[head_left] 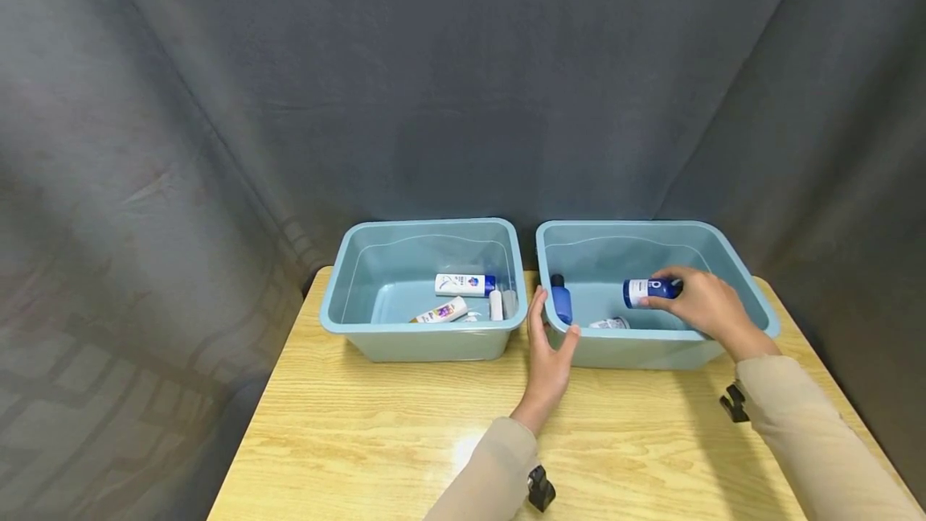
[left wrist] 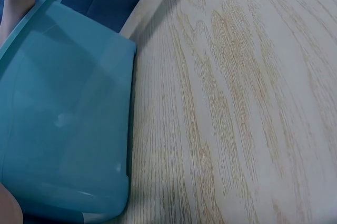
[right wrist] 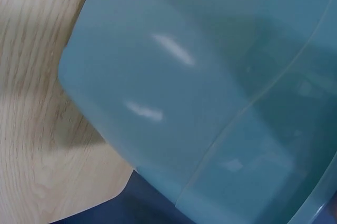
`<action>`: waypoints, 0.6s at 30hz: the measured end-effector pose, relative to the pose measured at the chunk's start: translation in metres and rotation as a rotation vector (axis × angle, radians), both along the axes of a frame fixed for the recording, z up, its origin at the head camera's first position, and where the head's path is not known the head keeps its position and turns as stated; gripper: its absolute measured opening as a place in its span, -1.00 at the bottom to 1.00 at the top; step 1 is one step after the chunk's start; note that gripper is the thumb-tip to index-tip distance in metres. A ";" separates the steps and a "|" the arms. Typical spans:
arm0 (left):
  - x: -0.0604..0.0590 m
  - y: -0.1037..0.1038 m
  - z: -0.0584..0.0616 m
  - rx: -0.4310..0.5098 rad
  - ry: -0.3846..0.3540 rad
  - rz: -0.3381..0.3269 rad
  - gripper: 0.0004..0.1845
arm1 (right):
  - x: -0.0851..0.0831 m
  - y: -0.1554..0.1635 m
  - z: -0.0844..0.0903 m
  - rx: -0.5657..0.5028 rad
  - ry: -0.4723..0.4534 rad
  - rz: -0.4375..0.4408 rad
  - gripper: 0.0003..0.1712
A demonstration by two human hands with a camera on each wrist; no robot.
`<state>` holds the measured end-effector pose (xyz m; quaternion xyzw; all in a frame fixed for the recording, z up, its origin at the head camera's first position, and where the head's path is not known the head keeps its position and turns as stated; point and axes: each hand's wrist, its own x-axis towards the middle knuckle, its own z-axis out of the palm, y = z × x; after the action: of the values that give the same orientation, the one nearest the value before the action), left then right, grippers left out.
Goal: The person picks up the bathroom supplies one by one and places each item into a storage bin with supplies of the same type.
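In the head view my right hand [head_left: 705,304] reaches over the front of the right bin [head_left: 622,334] and grips a dark blue bottle [head_left: 644,293] with a white label, held lying sideways. The bottle's cap end is partly hidden by the fingers. My left hand [head_left: 548,360] touches the front left corner of that same bin, fingers along its side and thumb at the front rim. Inside lie a blue bottle with a black cap [head_left: 560,301] and a white container [head_left: 610,323], partly hidden by the front wall. In the right wrist view only the bin's outer wall [right wrist: 158,87] shows large.
A matching blue bin [head_left: 427,344] stands to the left, a narrow gap between. It contains a white bottle with a blue cap [head_left: 463,285], a white tube with a colourful label [head_left: 443,312] and other white items. Both bins stand on a wooden table [head_left: 362,432] before a grey curtain [head_left: 463,87].
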<state>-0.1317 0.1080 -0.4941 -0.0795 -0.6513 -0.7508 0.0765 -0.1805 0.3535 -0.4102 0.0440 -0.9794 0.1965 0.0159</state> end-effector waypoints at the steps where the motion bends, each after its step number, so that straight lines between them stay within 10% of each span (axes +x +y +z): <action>1: 0.000 0.000 0.000 -0.006 0.000 0.001 -0.23 | -0.001 0.001 -0.001 0.002 -0.012 0.001 -0.19; 18: 0.001 -0.001 -0.003 -0.005 0.018 -0.003 -0.25 | -0.014 0.007 -0.010 0.014 -0.117 0.040 -0.17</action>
<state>-0.1307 0.1067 -0.4970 -0.0876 -0.6522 -0.7486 0.0809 -0.1949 0.3607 -0.4202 0.0523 -0.9789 0.1924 -0.0456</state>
